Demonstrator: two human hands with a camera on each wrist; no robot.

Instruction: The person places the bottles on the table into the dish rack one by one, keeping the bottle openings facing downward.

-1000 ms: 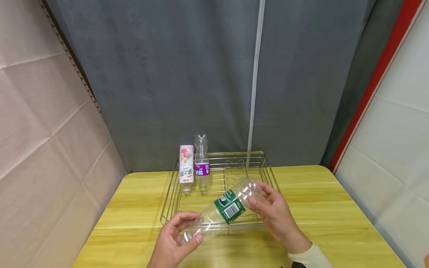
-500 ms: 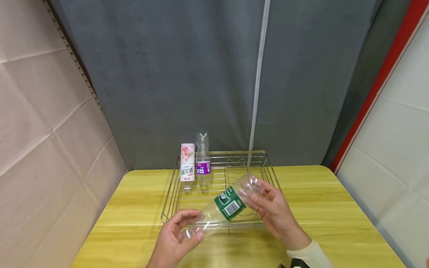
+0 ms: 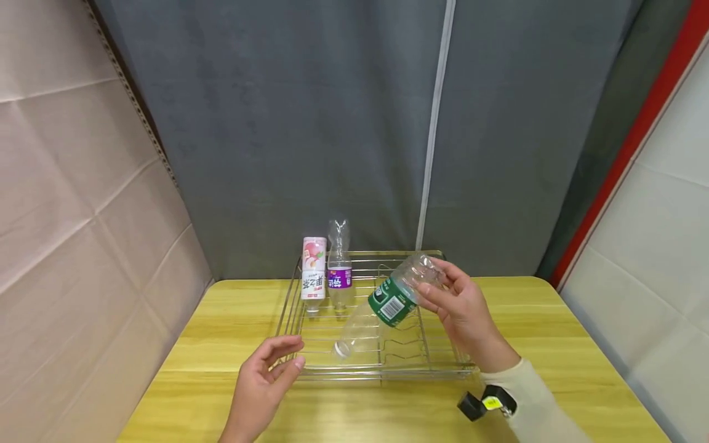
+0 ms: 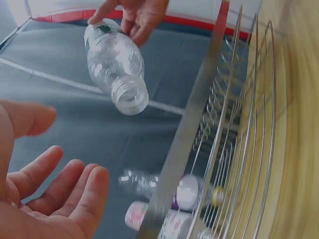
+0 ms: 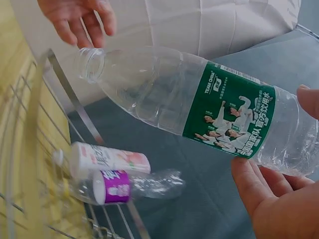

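Note:
A clear plastic bottle (image 3: 360, 335) with a green label slants above the wire rack (image 3: 382, 373), its capless neck toward the lower left. My right hand (image 3: 460, 307) grips it near the base, thumb on one side and fingers on the other, as the right wrist view also shows. Off the neck, my left hand (image 3: 263, 381) hovers at the rack's front left corner, fingers loosely bent and holding nothing. In the left wrist view a gap separates those fingers (image 4: 89, 199) from the bottle mouth (image 4: 130, 97).
At the rack's back left, a pink and white bottle (image 3: 314, 271) and a clear bottle with a purple label (image 3: 340, 278) lean neck down, side by side. The rack stands on a wooden table (image 3: 221, 344). A grey curtain (image 3: 304, 123) hangs behind.
My left hand has let go of the bottle's neck and drawn back to the left. My right hand has lifted the bottle up and away over the rack, tilting it more steeply.

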